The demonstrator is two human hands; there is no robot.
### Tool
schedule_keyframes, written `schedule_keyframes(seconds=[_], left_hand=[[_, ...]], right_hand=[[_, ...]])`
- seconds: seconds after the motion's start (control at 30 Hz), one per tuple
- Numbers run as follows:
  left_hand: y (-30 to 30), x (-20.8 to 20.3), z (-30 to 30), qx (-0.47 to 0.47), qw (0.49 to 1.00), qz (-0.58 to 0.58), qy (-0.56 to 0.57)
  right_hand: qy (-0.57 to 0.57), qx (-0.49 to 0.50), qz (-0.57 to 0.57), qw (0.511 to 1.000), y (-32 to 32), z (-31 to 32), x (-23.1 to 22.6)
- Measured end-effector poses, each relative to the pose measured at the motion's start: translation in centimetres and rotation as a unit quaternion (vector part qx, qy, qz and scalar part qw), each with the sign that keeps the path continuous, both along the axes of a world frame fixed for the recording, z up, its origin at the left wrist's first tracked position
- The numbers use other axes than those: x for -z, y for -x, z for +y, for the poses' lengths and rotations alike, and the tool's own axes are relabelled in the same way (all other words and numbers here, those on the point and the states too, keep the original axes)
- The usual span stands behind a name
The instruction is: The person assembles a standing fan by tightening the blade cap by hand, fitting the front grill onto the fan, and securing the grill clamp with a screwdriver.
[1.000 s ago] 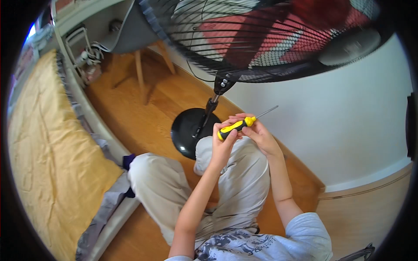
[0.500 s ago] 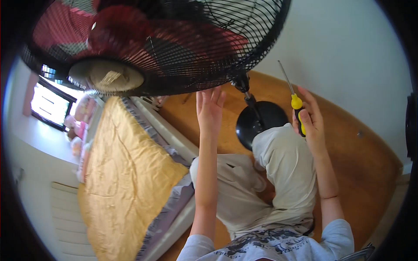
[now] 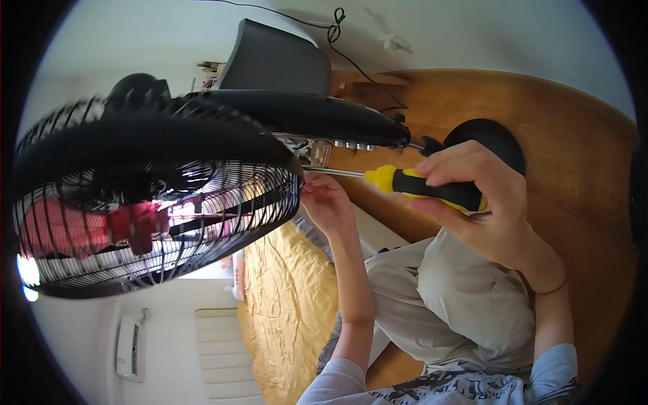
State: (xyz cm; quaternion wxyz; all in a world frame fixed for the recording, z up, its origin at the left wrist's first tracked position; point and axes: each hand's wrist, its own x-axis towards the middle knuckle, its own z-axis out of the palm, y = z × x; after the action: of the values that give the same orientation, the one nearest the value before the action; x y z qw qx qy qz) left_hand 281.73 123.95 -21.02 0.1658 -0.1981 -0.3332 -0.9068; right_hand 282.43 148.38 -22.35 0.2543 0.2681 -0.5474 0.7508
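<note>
A black pedestal fan with red blades inside its wire guard [image 3: 290, 169] fills the left side. My right hand [image 3: 489, 202] is closed around the yellow-and-black handle of a screwdriver [image 3: 408, 182]. Its metal shaft points left, with the tip at the guard's rim. Just below that tip, my left hand [image 3: 331, 206] has its fingers bent against the rim, apparently gripping it. Whether a screw or clip sits between these fingertips is too small to tell.
The fan's round black base [image 3: 496, 138] stands on the wooden floor beyond my right hand. A bed with a gold cover [image 3: 290, 283] lies beyond my left forearm. At the back are a dark grey panel [image 3: 277, 61] and a black cord [image 3: 335, 30].
The screwdriver has swung from pointing up to pointing left at the guard's rim. My left hand's fingers, stretched out before, are now bent at the rim. The view has shifted, showing the fan side-on.
</note>
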Motion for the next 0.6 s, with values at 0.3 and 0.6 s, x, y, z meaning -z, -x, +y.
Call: schedule_keyframes(seconds=[0.3, 0.6], left_hand=[[-0.2, -0.3, 0.8, -0.021, 0.995, -0.025, -0.092], [0.3, 0.1, -0.2, -0.021, 0.998, -0.029, 0.053]], right_hand=[[0.064, -0.099, 0.018, 0.993, 2.8, -1.6, 0.7], [0.067, -0.128, 0.011, 0.989, 4.3, -2.8, 1.2]])
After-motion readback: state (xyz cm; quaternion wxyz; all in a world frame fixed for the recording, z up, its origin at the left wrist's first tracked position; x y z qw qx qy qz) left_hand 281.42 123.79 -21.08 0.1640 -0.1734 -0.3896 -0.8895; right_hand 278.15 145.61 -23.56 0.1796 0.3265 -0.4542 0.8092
